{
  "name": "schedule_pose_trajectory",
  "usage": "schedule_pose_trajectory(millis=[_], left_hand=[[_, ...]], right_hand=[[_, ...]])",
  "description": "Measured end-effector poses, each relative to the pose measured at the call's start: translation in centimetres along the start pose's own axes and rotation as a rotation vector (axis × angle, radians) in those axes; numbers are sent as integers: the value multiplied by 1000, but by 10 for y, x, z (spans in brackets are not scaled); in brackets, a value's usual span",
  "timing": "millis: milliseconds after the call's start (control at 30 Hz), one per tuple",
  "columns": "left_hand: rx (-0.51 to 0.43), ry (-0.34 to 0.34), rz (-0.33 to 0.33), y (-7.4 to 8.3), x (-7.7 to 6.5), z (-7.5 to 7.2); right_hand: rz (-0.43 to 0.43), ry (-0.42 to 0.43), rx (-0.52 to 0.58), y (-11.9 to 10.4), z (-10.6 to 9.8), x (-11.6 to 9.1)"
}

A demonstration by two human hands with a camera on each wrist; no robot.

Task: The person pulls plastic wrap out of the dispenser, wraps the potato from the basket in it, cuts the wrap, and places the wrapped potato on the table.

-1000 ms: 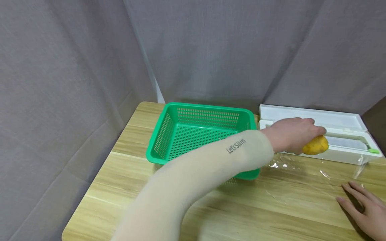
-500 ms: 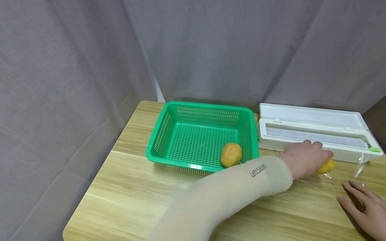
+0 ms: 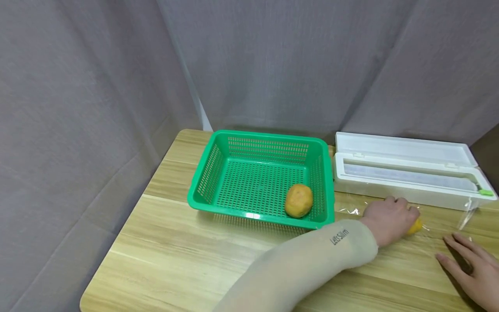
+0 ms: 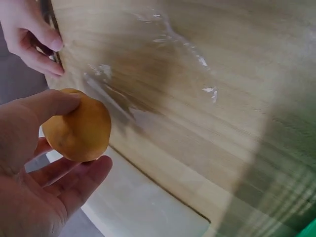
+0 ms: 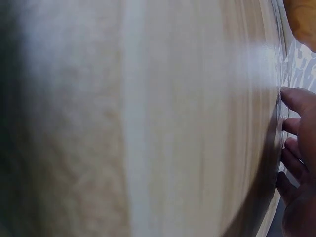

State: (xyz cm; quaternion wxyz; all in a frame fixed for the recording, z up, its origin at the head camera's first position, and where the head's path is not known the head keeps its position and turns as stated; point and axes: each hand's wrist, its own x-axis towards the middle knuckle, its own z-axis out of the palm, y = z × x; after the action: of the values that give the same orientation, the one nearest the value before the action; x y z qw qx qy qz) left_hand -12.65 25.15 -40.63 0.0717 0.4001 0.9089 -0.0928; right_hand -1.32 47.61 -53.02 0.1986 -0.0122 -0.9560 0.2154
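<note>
My left hand (image 3: 391, 221) grips a yellow-brown potato (image 3: 415, 226) low over a sheet of clear plastic wrap (image 3: 352, 211). In the left wrist view the thumb lies on top of the potato (image 4: 81, 128) and the fingers curl below it. My right hand (image 3: 469, 268) rests on the table with fingers spread, its fingertips at the edge of the wrap. A second potato (image 3: 299, 200) lies in the front right corner of a green basket (image 3: 253, 134). Behind the wrap stands a white wrap dispenser (image 3: 397, 190), lid up, its roll showing.
The dispenser has a green slider (image 3: 485, 192) at its right end and stands right of the basket, along the back of the wooden table (image 3: 163, 247). Grey curtains (image 3: 273, 65) hang behind and to the left.
My left hand has come down with its potato from in front of the dispenser toward the wrap. My left forearm has uncovered the potato in the basket. My right hand stays in place.
</note>
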Motion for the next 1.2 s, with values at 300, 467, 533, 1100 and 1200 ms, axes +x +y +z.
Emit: schedule_pose_trajectory(millis=[300, 467, 533, 1100, 1200], left_hand=[[9, 17, 5, -1, 10, 10], [47, 46, 23, 0, 10, 16], [70, 62, 31, 0, 9, 18], [147, 110, 98, -1, 2, 24], [131, 132, 97, -2, -8, 24]], right_hand=[[-22, 33, 27, 3, 3, -1], [-45, 60, 47, 5, 4, -2], [-54, 67, 48, 5, 5, -3], [-18, 71, 21, 0, 3, 0], [-49, 110, 71, 2, 4, 0]])
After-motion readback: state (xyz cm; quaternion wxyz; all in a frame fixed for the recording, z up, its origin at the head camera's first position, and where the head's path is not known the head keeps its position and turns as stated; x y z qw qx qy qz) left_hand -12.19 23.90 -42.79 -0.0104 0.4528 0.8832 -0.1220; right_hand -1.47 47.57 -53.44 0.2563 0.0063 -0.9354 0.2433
